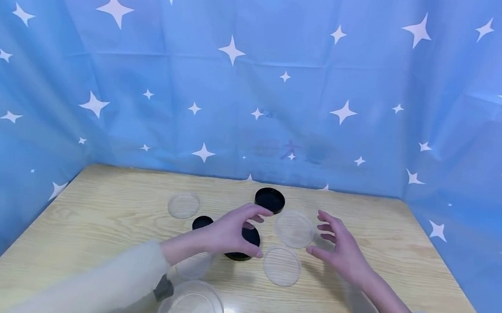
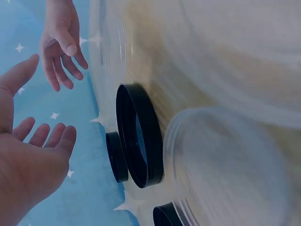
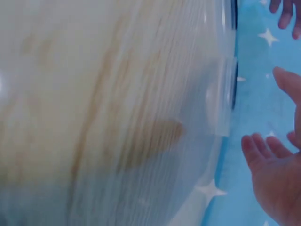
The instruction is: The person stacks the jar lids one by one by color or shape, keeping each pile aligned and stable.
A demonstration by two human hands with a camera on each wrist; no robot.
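Note:
My left hand (image 1: 231, 229) hovers with thumb and fingers apart over a wide black round lid (image 1: 236, 255), which it partly hides. Facing it across a gap, my right hand (image 1: 340, 247) has its fingers loosely bent and holds nothing. Between the two hands stand a clear round plastic container (image 1: 294, 229) and, nearer me, a smaller clear one (image 1: 282, 266). A second black lid (image 1: 270, 200) lies beyond the left fingertips, hollow side up. Left of the left hand is a small black lid (image 1: 202, 222). In the left wrist view the palm (image 2: 33, 169) is bare.
Another clear round piece (image 1: 183, 205) sits at the back left. Under the left forearm a clear container (image 1: 193, 267) is partly covered, and a large clear one (image 1: 191, 307) stands at the front. Blue starred cloth (image 1: 257, 101) surrounds the wooden table (image 1: 404, 274) at the back and sides.

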